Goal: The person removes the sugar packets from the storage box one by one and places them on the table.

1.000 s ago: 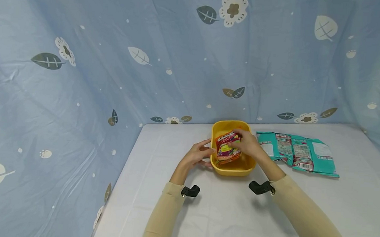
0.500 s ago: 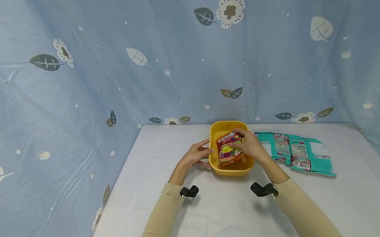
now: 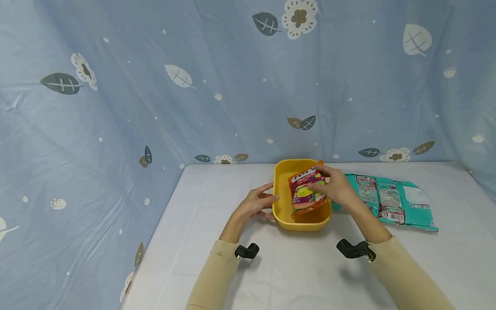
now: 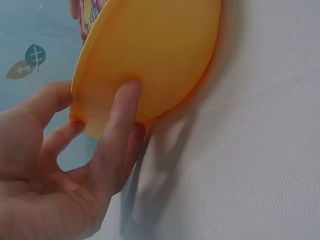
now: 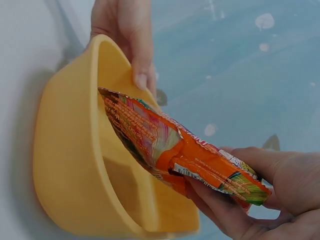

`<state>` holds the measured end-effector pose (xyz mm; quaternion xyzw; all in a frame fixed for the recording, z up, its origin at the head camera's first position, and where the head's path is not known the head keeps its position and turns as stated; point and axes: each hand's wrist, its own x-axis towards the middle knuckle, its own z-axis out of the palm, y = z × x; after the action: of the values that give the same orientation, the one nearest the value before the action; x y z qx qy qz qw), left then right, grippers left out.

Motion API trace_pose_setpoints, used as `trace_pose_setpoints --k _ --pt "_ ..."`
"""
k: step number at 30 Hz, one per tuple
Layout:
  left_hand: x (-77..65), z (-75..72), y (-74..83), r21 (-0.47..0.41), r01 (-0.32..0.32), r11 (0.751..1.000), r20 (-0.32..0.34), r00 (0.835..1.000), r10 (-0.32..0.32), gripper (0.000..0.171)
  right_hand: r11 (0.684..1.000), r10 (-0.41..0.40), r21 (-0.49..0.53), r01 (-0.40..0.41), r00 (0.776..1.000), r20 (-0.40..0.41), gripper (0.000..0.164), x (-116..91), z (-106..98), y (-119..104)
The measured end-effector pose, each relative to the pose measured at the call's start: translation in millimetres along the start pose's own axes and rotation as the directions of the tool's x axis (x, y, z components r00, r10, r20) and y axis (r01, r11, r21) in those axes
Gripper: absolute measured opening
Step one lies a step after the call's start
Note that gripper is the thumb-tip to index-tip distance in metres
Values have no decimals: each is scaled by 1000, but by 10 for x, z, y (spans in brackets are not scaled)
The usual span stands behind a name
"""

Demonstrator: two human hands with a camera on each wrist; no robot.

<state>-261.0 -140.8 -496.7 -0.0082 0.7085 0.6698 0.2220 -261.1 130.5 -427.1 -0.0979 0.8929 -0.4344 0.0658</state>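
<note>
A yellow plastic bin (image 3: 303, 227) stands upright on the table near the back edge. My left hand (image 3: 254, 204) holds its left side, thumb over the rim and the other fingers along the outer wall, as the left wrist view of the bin (image 4: 165, 45) shows. My right hand (image 3: 336, 186) pinches an orange and purple candy bag (image 3: 302, 189) labelled "FRUITS" by its right side. The bag is tilted over the bin's opening. In the right wrist view the bag (image 5: 170, 150) has its far end inside the rim, with a bare stretch of bin floor beneath.
Teal snack bags (image 3: 411, 203) lie flat, back labels up, on the white table (image 3: 283, 280) right of the bin, partly behind my right wrist. A blue patterned curtain (image 3: 234, 102) hangs directly behind the table and along its left.
The candy bag has risen from low in the bin and shifted right with my right hand. My left hand keeps its hold on the bin.
</note>
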Motion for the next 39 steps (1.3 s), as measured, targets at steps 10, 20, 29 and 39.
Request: trace_pose_setpoints --k 10,20,29,39 --pt "-3 12 -12 -7 1 1000 2 1000 -1 63 998 25 54 -25 1000 -8 70 -121 -207 38" --pt "-22 7 3 -11 -2 1000 6 1000 2 62 999 45 30 -44 997 -54 76 -253 -373 78" --pt "-30 12 10 -7 2 1000 10 1000 -2 64 997 33 66 -29 998 -61 79 -395 -476 145" --pt "-15 10 11 5 -1 1000 10 1000 1 63 997 60 63 -55 994 -91 82 -522 -558 211"
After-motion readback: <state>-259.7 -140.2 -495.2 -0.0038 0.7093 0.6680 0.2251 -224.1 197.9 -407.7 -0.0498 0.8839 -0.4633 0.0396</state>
